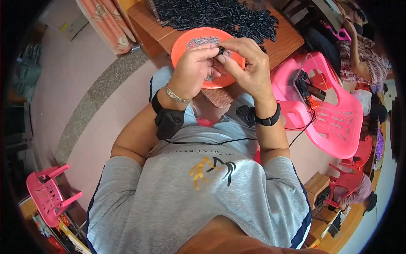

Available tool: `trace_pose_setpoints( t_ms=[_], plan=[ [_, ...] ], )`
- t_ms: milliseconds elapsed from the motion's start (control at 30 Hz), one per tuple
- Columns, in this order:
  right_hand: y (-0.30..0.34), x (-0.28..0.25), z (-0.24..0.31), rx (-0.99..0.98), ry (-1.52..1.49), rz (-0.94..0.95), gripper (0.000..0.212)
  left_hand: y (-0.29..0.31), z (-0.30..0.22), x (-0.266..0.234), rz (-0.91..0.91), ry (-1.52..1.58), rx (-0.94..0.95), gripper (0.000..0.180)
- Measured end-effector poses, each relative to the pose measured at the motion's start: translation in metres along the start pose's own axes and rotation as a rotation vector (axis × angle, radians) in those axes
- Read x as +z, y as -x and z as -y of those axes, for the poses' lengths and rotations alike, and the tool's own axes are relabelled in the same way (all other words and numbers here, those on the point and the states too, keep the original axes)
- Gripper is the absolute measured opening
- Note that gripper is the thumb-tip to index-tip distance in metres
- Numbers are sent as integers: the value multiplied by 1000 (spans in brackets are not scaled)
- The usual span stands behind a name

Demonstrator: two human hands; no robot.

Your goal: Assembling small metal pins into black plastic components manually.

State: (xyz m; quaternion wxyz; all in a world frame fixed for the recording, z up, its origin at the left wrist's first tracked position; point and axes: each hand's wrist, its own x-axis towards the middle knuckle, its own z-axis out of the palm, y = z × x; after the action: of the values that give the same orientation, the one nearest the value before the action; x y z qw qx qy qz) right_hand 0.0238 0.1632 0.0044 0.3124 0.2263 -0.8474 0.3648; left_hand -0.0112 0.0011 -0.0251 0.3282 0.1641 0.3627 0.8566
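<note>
Both of my hands meet over an orange plastic basin (pixel 179 41) near the table's edge. A small black cylindrical piece (pixel 221 51) is pinched between them. My left hand (pixel 195 67) grips it with thumb and fingertips from the left side. From the right, my right hand (pixel 249 63) closes thumb and forefinger on the same piece. In the basin lie many small silvery metal pins (pixel 203 41), partly hidden by my hands. A large heap of short black cylindrical pieces (pixel 211 15) spreads over the table behind the basin.
The brown wooden table (pixel 285 44) holds the heap and basin. A pink plastic chair (pixel 334 127) at my right carries black devices and cables. Another pink chair (pixel 46 197) stands at lower left. A person in a patterned top (pixel 363 63) sits at far right. Cables run from my wrist straps.
</note>
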Motion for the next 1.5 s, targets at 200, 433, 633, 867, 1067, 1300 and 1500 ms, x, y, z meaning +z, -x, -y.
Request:
trace_pose_setpoints(
  t_ms=[200,433,633,867,1067,1300,1500],
  plan=[
    [-1,-2,0,-18,-16,14,24,1,-2,6,-11,-29,40,20],
    [0,-4,-3,7,-100,97,29,3,-2,3,15,62,-8,21],
    [2,1,-2,97,-212,121,30,4,-1,4,-78,81,-25,21],
    [3,1,2,177,-338,80,28,6,-2,12,-103,-223,118,20],
    [6,2,-1,185,-395,-11,27,5,4,17,-145,-408,242,16],
    [4,0,-3,153,-376,4,26,6,4,16,-168,-471,274,17],
    [6,2,-6,155,-410,1,24,8,-1,18,-174,-439,243,23]
  ],
)
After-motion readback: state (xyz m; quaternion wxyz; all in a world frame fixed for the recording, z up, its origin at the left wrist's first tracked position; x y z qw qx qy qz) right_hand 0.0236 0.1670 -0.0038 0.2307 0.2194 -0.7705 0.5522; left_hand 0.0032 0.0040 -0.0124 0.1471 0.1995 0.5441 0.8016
